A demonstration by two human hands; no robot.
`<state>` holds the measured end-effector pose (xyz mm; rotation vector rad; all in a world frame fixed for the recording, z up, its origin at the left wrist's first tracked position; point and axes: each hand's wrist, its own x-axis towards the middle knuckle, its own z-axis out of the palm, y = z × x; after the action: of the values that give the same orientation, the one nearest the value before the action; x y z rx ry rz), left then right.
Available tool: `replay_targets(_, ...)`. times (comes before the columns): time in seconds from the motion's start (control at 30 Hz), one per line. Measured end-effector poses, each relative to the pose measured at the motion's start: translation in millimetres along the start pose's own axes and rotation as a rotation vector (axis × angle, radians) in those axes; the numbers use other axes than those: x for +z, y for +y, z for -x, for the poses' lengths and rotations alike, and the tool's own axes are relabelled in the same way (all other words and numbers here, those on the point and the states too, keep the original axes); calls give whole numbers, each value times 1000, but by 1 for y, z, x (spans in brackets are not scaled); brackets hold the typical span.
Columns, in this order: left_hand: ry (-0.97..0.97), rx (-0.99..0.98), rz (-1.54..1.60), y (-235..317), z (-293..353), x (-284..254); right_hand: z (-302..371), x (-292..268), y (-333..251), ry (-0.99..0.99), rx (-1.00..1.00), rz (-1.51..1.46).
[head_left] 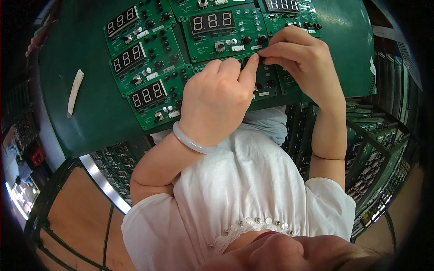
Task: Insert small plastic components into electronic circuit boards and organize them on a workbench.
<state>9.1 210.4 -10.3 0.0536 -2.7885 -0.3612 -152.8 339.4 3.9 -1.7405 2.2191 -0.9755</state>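
My left hand [219, 92] is over a green circuit board [270, 76], covering most of it. Its index finger stretches to the board's far edge, while the other fingers curl under and are partly hidden. From the right, my right hand [300, 56] reaches to the same spot, its thumb and fingertips pinched together close to the left index fingertip. Whatever lies between the fingertips is too small or hidden to make out. Just beyond them is another circuit board [205, 46] with a three-digit display [212, 22], a white connector and round black parts.
More boards of the same kind lie in a column at left, such as one board [156, 70], and one at upper right [282, 20]. A pale strip [75, 92] rests on the green tabletop [97, 122]. Racks filled with boards [368, 167] stand beside and below the table.
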Motion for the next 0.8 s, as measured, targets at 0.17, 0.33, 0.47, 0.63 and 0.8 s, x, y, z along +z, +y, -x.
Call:
replay_targets(0.17, -16, -30, 66, 1, 0, -3, 3, 6, -1, 110, -3, -11)
replay_targets(0.33, -16, -47, 113, 4, -3, 0, 13, -1, 1, 238, -2, -82)
replay_targets(0.47, -54, -35, 93, 3, -7, 0, 22, 2, -10, 193, 44, -27)
replay_targets(0.63, -90, -36, 61, 5, -9, -2, 22, 1, -16, 209, 34, 120)
replay_targets(0.8, -124, -34, 40, 5, -9, -3, 20, 10, -19, 204, 49, 189)
